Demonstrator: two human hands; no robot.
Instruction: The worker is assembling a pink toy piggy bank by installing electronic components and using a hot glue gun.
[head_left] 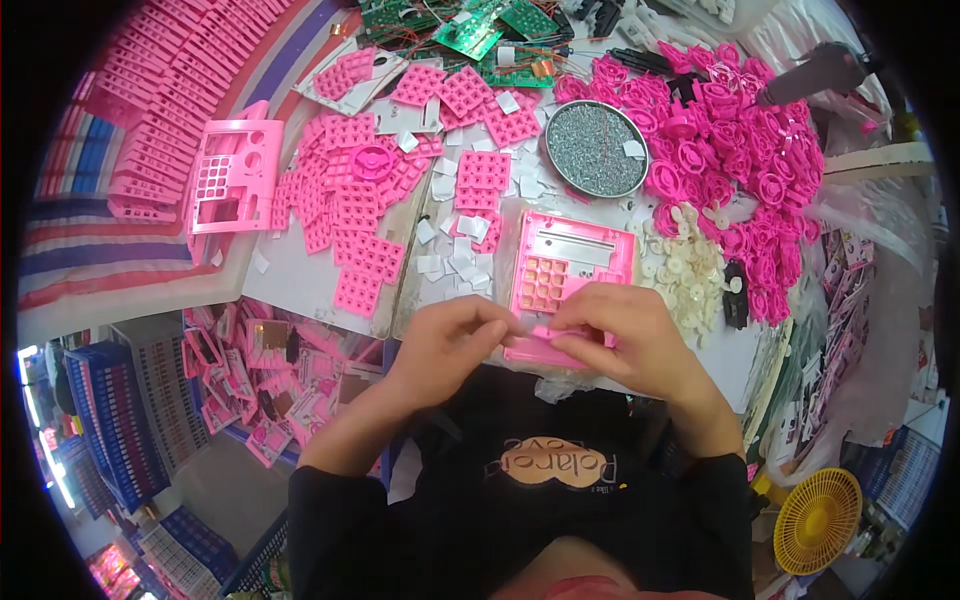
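Fingers of both hands pinched on a pink plastic faceplate at the near tabletop edge.

Head view: the left hand (pixel 450 335) has its fingers (pixel 497 322) curled narrow, tips touching the lower left edge of the pink faceplate (pixel 572 270); the right hand (pixel 630 335) pinches the same lower edge from the right, its fingers closed on the plastic. The faceplate lies flat, its key grid and display window facing up. Beyond it, a round metal tray (pixel 596 148) holds small grey screws and a white scrap. Pink rubber keypad mats (pixel 360 215) and white squares litter the tabletop (pixel 300 280); pink round parts (pixel 730 140) pile at the right, green circuit boards (pixel 470 35) at the far edge. A yellow fan (pixel 818 520) sits low right.
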